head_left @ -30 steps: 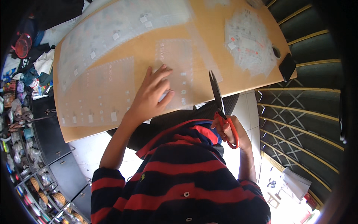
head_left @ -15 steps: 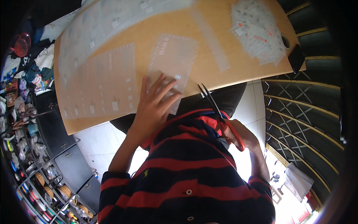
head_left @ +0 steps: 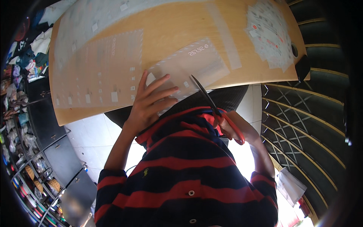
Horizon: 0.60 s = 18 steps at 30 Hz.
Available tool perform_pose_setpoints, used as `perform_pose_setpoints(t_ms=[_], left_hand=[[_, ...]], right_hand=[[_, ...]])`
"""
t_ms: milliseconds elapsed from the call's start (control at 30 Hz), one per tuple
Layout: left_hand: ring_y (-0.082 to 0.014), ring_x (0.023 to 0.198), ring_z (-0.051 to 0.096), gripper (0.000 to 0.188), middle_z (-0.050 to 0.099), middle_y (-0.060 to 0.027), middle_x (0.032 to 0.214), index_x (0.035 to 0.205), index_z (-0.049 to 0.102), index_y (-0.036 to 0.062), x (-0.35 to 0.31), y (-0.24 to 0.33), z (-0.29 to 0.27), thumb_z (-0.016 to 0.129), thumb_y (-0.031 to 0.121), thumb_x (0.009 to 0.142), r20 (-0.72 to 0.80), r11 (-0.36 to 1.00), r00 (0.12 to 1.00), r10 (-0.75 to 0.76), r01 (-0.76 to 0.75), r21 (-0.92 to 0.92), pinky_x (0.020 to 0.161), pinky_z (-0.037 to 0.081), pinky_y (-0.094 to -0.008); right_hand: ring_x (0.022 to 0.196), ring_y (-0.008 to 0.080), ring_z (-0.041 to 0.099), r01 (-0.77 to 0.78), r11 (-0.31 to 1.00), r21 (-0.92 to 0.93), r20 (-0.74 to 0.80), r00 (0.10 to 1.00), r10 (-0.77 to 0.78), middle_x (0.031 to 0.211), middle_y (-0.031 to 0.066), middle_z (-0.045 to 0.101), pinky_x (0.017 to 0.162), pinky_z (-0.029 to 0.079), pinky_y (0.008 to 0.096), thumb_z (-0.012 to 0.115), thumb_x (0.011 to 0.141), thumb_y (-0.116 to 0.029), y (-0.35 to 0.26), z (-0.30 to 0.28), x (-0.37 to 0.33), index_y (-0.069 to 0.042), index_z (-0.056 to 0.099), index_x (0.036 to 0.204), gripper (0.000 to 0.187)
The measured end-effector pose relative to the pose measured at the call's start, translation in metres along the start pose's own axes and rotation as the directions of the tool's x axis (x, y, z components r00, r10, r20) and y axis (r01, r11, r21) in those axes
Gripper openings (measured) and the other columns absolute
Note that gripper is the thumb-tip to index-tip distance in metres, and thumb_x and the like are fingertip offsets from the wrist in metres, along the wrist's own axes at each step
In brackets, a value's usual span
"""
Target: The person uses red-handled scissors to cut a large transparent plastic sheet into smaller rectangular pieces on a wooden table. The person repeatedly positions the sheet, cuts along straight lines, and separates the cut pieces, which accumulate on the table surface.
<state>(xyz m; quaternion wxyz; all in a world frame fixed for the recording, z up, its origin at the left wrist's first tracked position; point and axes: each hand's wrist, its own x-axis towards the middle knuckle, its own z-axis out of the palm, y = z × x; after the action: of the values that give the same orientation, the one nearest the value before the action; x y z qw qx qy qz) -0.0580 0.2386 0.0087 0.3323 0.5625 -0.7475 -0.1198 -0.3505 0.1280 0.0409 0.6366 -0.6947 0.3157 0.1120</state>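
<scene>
My left hand point(head_left: 151, 98) lies with its fingers spread on a translucent printed sheet point(head_left: 200, 62) at the table's near edge. The sheet sits slanted and its near part reaches over the edge. My right hand point(head_left: 232, 126) grips scissors point(head_left: 211, 104) with red handles and long dark blades, held in front of my body. The blade tip appears at the sheet's near side, with the blades nearly together. Whether the tip touches the sheet I cannot tell. To the left of my left hand lies a larger translucent printed sheet point(head_left: 94, 72).
A pile of printed clear pieces point(head_left: 270, 38) lies at the table's right, near a dark object point(head_left: 302, 68) on its corner. A clear strip point(head_left: 227, 38) and a long translucent sheet point(head_left: 109, 19) lie farther back. Cluttered shelves point(head_left: 38, 166) stand left, a folding metal gate point(head_left: 302, 102) right.
The small sheet has turned clockwise, its far end swinging right. My left hand stays spread on it. The scissors have shifted slightly left, and their blades are closer together.
</scene>
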Motion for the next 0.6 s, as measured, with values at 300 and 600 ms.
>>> perform_pose_setpoints(t_ms=[300,600], left_hand=[[-0.0265,0.129,0.052,0.032,0.068,0.0020,0.118,0.095,0.072,0.0161,-0.002,-0.002,0.002,0.064,-0.007,0.073,-0.021,0.999,0.999,-0.038,0.037,-0.037,0.116,0.022,-0.0605],[-0.0257,0.129,0.051,0.037,0.067,0.0030,0.119,0.097,0.072,0.0170,-0.002,-0.002,0.002,0.067,-0.008,0.070,-0.014,0.998,0.999,-0.046,0.045,-0.042,0.116,0.022,-0.0608]], right_hand=[[0.052,0.0268,0.045,-0.002,0.998,-0.066,-0.128,0.992,-0.007,0.056,0.0112,0.045,0.054,0.038,0.0403,0.038,0.098,-0.062,-0.011,0.012,0.009,-0.002,0.052,0.070,0.068],[0.056,0.0337,0.051,-0.043,0.984,-0.170,-0.101,0.995,0.026,0.058,0.0139,0.050,0.057,0.041,0.0429,0.037,0.101,-0.053,-0.012,0.011,0.008,-0.003,0.055,0.072,0.060]])
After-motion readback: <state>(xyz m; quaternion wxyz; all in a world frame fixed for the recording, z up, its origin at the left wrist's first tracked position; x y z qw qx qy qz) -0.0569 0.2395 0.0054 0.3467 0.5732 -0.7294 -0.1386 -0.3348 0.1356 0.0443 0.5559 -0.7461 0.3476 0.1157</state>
